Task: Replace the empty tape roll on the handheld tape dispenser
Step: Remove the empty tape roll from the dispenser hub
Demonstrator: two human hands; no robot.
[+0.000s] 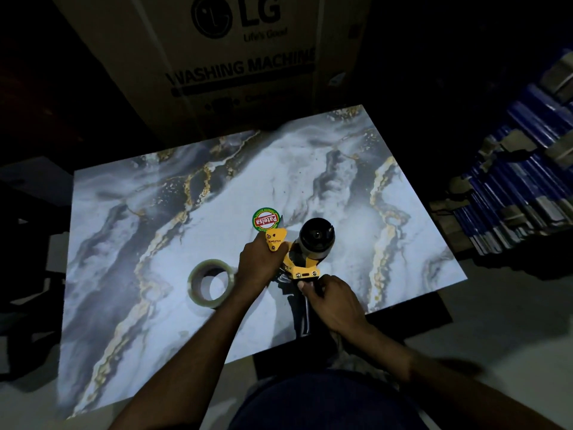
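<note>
Yellow metal is showing on the tape dispenser (294, 259), which the person is holding over the marble-patterned table (155, 212). The left hand (259, 266) is gripping the dispenser's front plate, which carries small red lettering too tiny to read, while the right hand (333, 301) is closing around its dark handle. A dark roll (316, 237) is sitting on the dispenser's hub. A round green-and-red sticker (266, 219) reading "Patelsa" is lying just beyond. A clear tape roll (210, 283) is resting beside the left wrist. Behind, a cardboard box (242, 57) is reading "LG", "Life's Good" and "WASHING MACHINE".
</note>
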